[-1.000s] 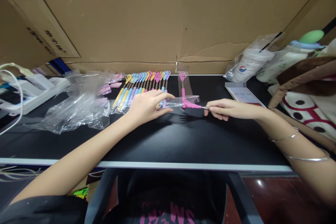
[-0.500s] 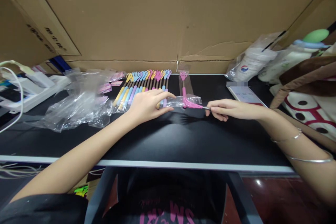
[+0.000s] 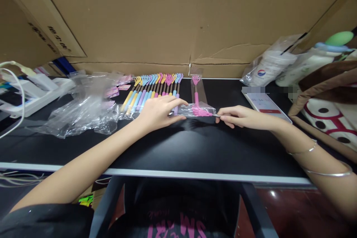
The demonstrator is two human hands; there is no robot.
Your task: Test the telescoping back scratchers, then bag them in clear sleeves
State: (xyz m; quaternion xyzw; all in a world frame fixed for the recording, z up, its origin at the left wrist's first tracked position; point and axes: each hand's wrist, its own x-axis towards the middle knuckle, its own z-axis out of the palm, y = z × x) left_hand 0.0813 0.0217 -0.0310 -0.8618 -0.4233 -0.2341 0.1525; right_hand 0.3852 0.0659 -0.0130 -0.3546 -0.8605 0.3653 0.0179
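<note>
My right hand (image 3: pixel 237 116) pinches the thin metal rod of a pink back scratcher (image 3: pixel 202 112), held level. Its clawed head points left and lies within the mouth of a clear plastic sleeve (image 3: pixel 182 110). My left hand (image 3: pixel 160 113) is curled over the sleeve's other end, with thumb and forefinger on either side of it; the remaining fingers are hidden. Just behind, a second pink back scratcher (image 3: pixel 196 96) lies in its own clear sleeve. Beyond my left hand is a row of back scratchers (image 3: pixel 147 93) with yellow, blue, purple and pink handles.
Crumpled plastic sleeves (image 3: pixel 83 108) and pink cards (image 3: pixel 114 91) are piled left, beside a white power strip (image 3: pixel 41 96). At right are a phone (image 3: pixel 264 104), a bagged cup (image 3: pixel 269 68) and a fabric bag (image 3: pixel 326 119). Cardboard (image 3: pixel 156 18) walls the back.
The pink back scratcher has moved slightly left, its head now further into the plastic sleeve. My right hand has moved left with it; my left hand has hardly moved.
</note>
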